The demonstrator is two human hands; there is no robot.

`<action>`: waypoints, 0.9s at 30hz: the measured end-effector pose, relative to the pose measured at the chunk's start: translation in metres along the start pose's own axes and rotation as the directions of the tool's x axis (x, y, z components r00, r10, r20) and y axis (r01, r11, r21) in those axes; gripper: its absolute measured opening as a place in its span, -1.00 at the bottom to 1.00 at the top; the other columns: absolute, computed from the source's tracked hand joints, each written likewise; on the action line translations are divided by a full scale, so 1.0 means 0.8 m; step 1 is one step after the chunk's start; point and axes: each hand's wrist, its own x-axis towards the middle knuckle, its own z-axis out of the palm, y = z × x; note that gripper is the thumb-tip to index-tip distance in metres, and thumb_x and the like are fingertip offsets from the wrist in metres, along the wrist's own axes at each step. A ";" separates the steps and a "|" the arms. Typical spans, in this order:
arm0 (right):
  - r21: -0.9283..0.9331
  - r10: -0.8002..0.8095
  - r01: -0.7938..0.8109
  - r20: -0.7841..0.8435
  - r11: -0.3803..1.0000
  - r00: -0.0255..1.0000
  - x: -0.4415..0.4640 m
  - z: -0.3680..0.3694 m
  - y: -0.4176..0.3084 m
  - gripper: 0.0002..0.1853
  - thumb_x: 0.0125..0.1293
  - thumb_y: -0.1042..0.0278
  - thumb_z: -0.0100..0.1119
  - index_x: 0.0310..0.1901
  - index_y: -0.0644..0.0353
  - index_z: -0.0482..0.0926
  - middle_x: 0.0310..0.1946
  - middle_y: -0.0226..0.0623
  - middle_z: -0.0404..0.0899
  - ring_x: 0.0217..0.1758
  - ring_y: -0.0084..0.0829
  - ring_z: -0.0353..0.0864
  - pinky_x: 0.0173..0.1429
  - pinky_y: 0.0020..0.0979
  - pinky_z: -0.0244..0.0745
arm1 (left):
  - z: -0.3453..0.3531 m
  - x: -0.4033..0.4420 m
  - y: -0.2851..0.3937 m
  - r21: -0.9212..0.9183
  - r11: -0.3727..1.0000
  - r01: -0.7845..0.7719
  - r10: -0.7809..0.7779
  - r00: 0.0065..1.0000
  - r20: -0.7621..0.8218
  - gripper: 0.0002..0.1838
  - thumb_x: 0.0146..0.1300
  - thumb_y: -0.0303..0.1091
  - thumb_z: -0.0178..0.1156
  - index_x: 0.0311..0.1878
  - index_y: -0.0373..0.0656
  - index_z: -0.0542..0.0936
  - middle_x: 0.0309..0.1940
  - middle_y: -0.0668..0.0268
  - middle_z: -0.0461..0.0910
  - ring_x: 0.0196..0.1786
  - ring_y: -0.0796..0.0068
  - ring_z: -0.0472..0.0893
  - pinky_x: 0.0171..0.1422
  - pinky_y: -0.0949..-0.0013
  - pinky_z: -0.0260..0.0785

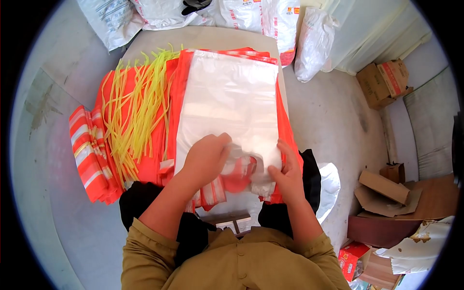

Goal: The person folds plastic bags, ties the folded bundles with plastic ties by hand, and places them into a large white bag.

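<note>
A whitish, see-through plastic bag [229, 96] lies flat over a stack of red plastic bags [285, 121]. Near its lower end is a cut-out, with red showing through. My left hand [205, 157] is closed at the left of this cut-out, its fingers curled on the plastic and partly hidden. At the right edge of the same bag, my right hand [288, 171] grips the plastic between thumb and fingers. To the left, a bunch of yellow strips [140, 111] is spread over red plastic.
A folded red-and-white striped bundle [89, 154] hangs over the left table edge. White printed sacks [241, 17] stand behind the table [203, 36]. On the right are cardboard boxes [384, 84], flattened cardboard [389, 193] and a red box [352, 258].
</note>
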 end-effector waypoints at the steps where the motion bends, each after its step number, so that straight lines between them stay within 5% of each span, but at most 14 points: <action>1: -0.043 -0.023 0.024 0.024 0.999 0.999 -0.011 -0.003 0.003 -0.38 0.34 0.66 0.22 0.44 0.26 0.38 0.53 -0.14 0.28 0.62 -0.28 0.25 0.56 -0.25 0.32 | -0.001 -0.001 0.001 0.045 0.999 -0.016 0.015 1.000 0.020 -0.90 0.41 -0.43 0.17 -0.09 -0.22 0.56 -0.25 0.02 0.63 -0.09 -0.05 0.60 -0.02 0.03 0.46; 4: 0.110 0.062 -0.069 0.068 0.991 0.996 -0.038 -0.013 0.006 -0.45 0.32 0.71 0.21 0.36 0.28 0.46 0.49 -0.16 0.32 0.57 -0.28 0.33 0.55 -0.25 0.32 | 0.003 -0.002 -0.010 0.144 0.974 -0.176 0.170 0.984 0.053 -0.90 0.32 -0.48 0.22 -0.12 -0.19 0.59 -0.22 0.11 0.65 -0.08 -0.03 0.61 -0.01 0.02 0.48; 7: 0.141 0.121 -0.124 0.034 0.982 0.992 -0.046 -0.025 0.001 -0.50 0.31 0.75 0.18 0.30 0.30 0.52 0.42 -0.29 0.42 0.25 -0.45 0.62 0.31 -0.36 0.52 | -0.001 -0.005 -0.008 0.167 0.951 -0.260 0.252 0.965 0.070 -0.84 0.22 -0.52 0.25 -0.12 -0.18 0.59 -0.21 0.17 0.67 -0.08 0.00 0.61 -0.01 0.04 0.50; 11: 0.176 0.177 -0.182 0.041 0.967 0.983 -0.024 -0.023 -0.047 -0.66 0.34 0.72 0.15 0.13 0.29 0.61 0.12 -0.34 0.62 0.18 -0.49 0.62 0.30 -0.44 0.48 | -0.003 -0.006 -0.009 0.194 0.930 -0.313 0.297 0.949 0.110 -0.81 0.16 -0.54 0.28 -0.14 -0.18 0.59 -0.17 0.22 0.70 -0.05 0.04 0.63 0.01 0.08 0.52; 15: 0.093 0.171 -0.195 0.216 0.976 0.961 0.031 -0.011 -0.063 -0.79 0.40 0.62 0.14 0.01 0.27 0.67 -0.02 -0.39 0.67 0.09 -0.56 0.61 0.23 -0.47 0.49 | 0.001 -0.006 -0.020 0.182 0.909 -0.374 0.362 0.927 0.096 -0.81 0.13 -0.54 0.30 -0.16 -0.17 0.59 -0.10 0.28 0.73 -0.04 0.09 0.66 0.05 0.12 0.55; 18: -0.018 0.196 -0.201 0.324 0.979 0.926 0.070 0.004 -0.059 -0.78 0.43 0.60 0.09 0.02 0.26 0.67 -0.03 -0.40 0.68 0.08 -0.56 0.61 0.23 -0.46 0.51 | 0.000 -0.007 -0.020 0.167 0.907 -0.387 0.376 0.922 0.092 -0.80 0.11 -0.54 0.31 -0.18 -0.17 0.59 -0.06 0.30 0.75 -0.04 0.12 0.68 0.06 0.14 0.56; 22: 0.185 0.286 -0.386 0.408 0.904 0.867 0.096 0.010 -0.052 -0.73 0.47 0.60 0.02 0.07 0.25 0.66 0.01 -0.38 0.68 0.09 -0.53 0.63 0.26 -0.42 0.53 | 0.000 -0.008 -0.021 0.148 0.910 -0.387 0.379 0.922 0.078 -0.81 0.10 -0.54 0.32 -0.19 -0.16 0.60 -0.06 0.32 0.75 -0.05 0.13 0.68 0.06 0.15 0.57; 27: 0.155 0.203 -0.294 0.433 0.943 0.878 0.095 0.011 -0.040 -0.73 0.44 0.65 0.07 0.07 0.24 0.65 0.04 -0.35 0.66 0.11 -0.53 0.64 0.22 -0.44 0.57 | 0.001 -0.008 -0.023 0.142 0.904 -0.403 0.398 0.915 0.065 -0.83 0.11 -0.52 0.32 -0.22 -0.16 0.60 -0.06 0.33 0.75 -0.05 0.14 0.68 0.06 0.16 0.56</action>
